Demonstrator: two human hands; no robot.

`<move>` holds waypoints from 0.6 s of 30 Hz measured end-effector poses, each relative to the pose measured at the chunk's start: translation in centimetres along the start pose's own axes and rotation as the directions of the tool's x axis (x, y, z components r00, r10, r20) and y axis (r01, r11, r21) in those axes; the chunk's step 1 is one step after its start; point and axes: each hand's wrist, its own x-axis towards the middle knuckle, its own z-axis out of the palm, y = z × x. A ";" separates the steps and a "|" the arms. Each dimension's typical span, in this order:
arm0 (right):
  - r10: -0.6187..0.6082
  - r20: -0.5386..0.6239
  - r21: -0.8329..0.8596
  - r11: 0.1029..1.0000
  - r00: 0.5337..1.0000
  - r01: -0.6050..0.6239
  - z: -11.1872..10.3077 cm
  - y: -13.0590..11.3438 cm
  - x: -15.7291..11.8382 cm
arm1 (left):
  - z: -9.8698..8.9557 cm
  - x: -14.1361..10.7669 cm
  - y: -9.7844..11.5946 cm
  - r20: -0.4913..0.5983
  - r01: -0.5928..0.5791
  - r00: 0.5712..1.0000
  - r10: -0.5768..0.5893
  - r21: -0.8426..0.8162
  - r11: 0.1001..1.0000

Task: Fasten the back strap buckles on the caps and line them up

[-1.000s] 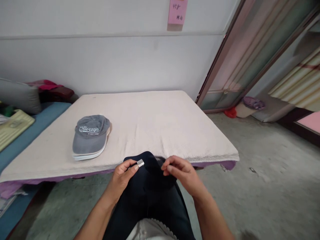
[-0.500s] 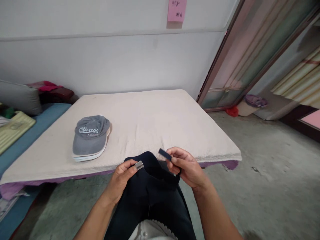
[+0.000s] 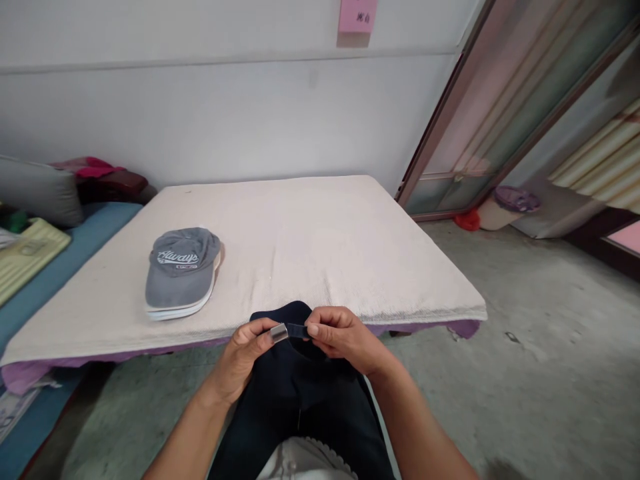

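Note:
A dark navy cap (image 3: pixel 290 312) rests on the person's lap, partly hidden by the hands. My left hand (image 3: pixel 247 347) pinches a silver metal buckle (image 3: pixel 279 333) between thumb and fingers. My right hand (image 3: pixel 337 333) is closed on the end of a dark strap (image 3: pixel 297 330), whose other end meets the buckle's right side. Whether the strap tip is inside the buckle cannot be made out. To the left, a stack of caps with a grey one (image 3: pixel 183 267) on top lies on the bed.
The bed (image 3: pixel 310 233) has a cream cover and a purple cloth edge. A grey pillow (image 3: pixel 40 190) and a yellow-green mat (image 3: pixel 30 257) lie at the left. A bin (image 3: pixel 503 210) stands at the back right.
My right hand has moved left and slightly down, bringing the strap from apart to against the buckle. My left hand has stayed nearly still, holding the buckle.

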 end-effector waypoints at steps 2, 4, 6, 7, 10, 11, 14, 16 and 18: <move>0.002 0.017 0.046 0.999 1.000 -0.003 0.2 0.0 0.0 | 0.0 0.0 0.0 0.001 0.006 1.000 -0.006 -0.015 1.000; 0.014 0.033 0.061 0.998 0.999 -0.016 0.3 -0.1 0.1 | 0.0 0.0 0.0 0.003 0.003 1.000 -0.003 -0.012 1.000; 0.030 0.043 0.048 0.998 0.999 -0.032 0.4 -0.2 0.1 | 0.0 -0.1 0.0 0.009 0.000 1.000 0.000 0.000 1.000; 0.035 0.044 0.038 0.999 0.998 -0.037 0.4 -0.2 0.1 | 0.0 -0.1 0.1 0.010 0.004 1.000 -0.004 0.005 1.000; 0.040 0.050 0.008 0.999 0.998 -0.041 0.4 -0.3 0.1 | 0.0 -0.1 0.1 0.002 0.021 1.000 -0.021 0.009 1.000; 0.042 0.056 -0.001 0.999 0.998 -0.042 0.4 -0.3 0.0 | 0.1 -0.1 0.1 -0.007 0.027 1.000 -0.027 0.011 1.000; 0.052 0.085 -0.005 0.999 0.995 -0.052 0.3 -0.3 0.0 | 0.4 -0.1 0.3 -0.037 0.051 0.998 -0.050 0.030 0.998; 0.055 0.101 0.010 0.998 0.993 -0.056 0.3 -0.2 -0.1 | 0.6 -0.1 0.4 -0.042 0.076 0.996 -0.074 0.045 0.996; 0.057 0.112 0.020 0.998 0.992 -0.060 0.2 -0.2 -0.1 | 0.7 -0.1 0.4 -0.041 0.091 0.995 -0.089 0.053 0.994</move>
